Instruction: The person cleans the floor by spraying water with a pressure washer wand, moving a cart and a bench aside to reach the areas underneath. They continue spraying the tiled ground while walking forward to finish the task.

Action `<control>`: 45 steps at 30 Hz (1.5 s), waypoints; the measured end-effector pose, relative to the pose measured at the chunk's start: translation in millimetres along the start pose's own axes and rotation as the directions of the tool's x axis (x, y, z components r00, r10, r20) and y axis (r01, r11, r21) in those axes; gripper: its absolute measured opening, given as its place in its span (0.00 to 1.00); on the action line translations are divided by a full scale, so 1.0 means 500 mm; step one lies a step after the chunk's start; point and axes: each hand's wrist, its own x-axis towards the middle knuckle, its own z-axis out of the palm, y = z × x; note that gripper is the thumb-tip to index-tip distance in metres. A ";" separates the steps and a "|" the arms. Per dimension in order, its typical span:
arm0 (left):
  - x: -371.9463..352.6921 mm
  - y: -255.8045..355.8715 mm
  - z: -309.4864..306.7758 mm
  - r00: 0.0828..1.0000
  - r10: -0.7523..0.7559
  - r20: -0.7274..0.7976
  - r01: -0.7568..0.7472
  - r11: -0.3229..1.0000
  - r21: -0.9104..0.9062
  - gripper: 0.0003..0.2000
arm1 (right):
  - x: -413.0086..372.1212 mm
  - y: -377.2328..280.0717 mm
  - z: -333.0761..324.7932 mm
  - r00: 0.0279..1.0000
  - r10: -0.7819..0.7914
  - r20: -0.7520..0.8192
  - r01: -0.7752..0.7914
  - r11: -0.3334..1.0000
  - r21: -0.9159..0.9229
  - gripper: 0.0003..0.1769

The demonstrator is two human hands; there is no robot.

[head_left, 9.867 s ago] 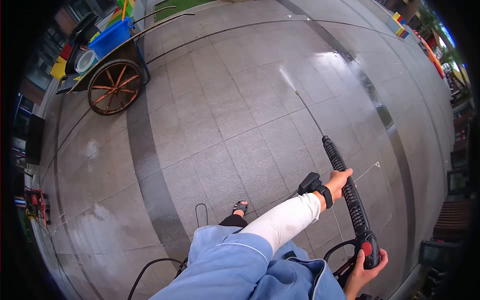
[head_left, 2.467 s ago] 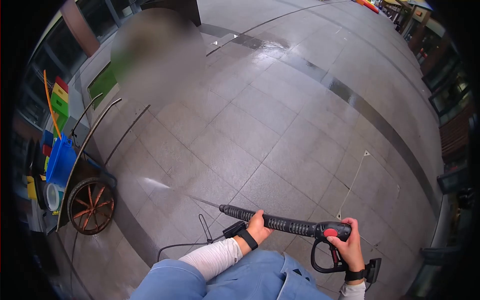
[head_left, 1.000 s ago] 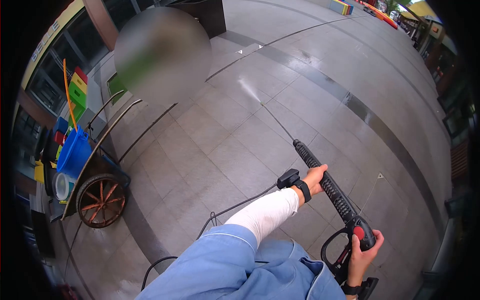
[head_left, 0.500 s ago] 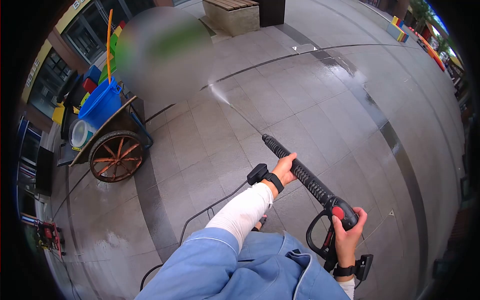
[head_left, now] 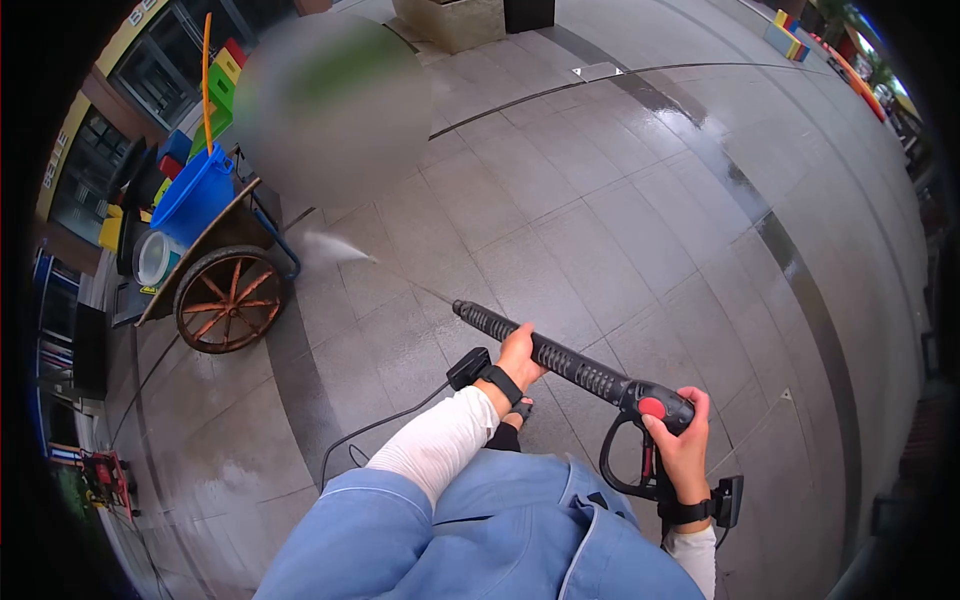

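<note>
A black pressure washer gun [head_left: 590, 372] with a red round button slants up and left across the view. My left hand [head_left: 519, 357] is closed around its ribbed barrel. At the rear, my right hand [head_left: 684, 446] grips the handle; the trigger is partly hidden. From the thin metal lance [head_left: 420, 288] a white fan of water spray [head_left: 335, 246] strikes the wet paving [head_left: 420, 350] to the right of the cart. Each wrist wears a black strap with a small box, and a cable runs from the left one.
At left stands a two-wheeled cart [head_left: 205, 245] with a rusty spoked wheel [head_left: 229, 300], carrying a blue tub [head_left: 190, 197] and a white bucket [head_left: 158, 258]. A red machine [head_left: 106, 478] sits at lower left. A stone bench base [head_left: 455, 24] is at the top; a blurred patch covers the area beside it.
The gun and both hands have swung left. The spray now lands lower and farther left, closer to the cart's wheel. Both hands keep their hold.
</note>
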 end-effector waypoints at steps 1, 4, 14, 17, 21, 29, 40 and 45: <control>0.008 -0.072 0.028 0.997 -0.066 0.042 0.063 0.996 0.059 0.17 | -0.053 0.000 -0.044 0.994 0.013 -0.108 -0.021 0.997 -0.074 0.26; -0.023 -0.312 0.138 0.904 -0.295 0.310 0.227 0.945 0.235 0.16 | -0.223 -0.004 -0.137 0.898 -0.094 -0.430 -0.046 0.952 -0.303 0.26; -0.080 -0.502 0.284 0.771 -0.464 0.436 0.292 0.866 0.406 0.15 | -0.300 -0.012 -0.224 0.739 -0.114 -0.664 -0.120 0.947 -0.297 0.26; 0.030 -0.332 0.230 0.872 -0.325 0.367 0.249 0.938 0.241 0.14 | -0.172 0.017 -0.163 0.864 -0.226 -0.449 0.040 0.921 -0.387 0.26; 0.084 -0.062 0.123 0.980 -0.121 0.161 0.098 0.985 0.143 0.20 | -0.001 0.004 -0.024 0.984 -0.082 -0.158 0.056 0.985 -0.161 0.27; 0.145 -0.042 0.218 0.950 -0.158 0.271 0.108 0.976 0.188 0.19 | 0.042 -0.042 0.028 0.948 -0.093 -0.305 0.016 0.969 -0.245 0.27; 0.142 0.116 0.035 0.999 0.013 0.038 -0.014 1.000 0.021 0.17 | 0.146 -0.054 0.119 0.999 0.032 0.030 -0.030 0.998 -0.064 0.27; 0.045 0.197 -0.094 0.972 -0.007 -0.235 -0.022 0.993 -0.118 0.21 | 0.172 -0.025 0.194 0.952 0.019 0.304 -0.024 1.000 0.013 0.27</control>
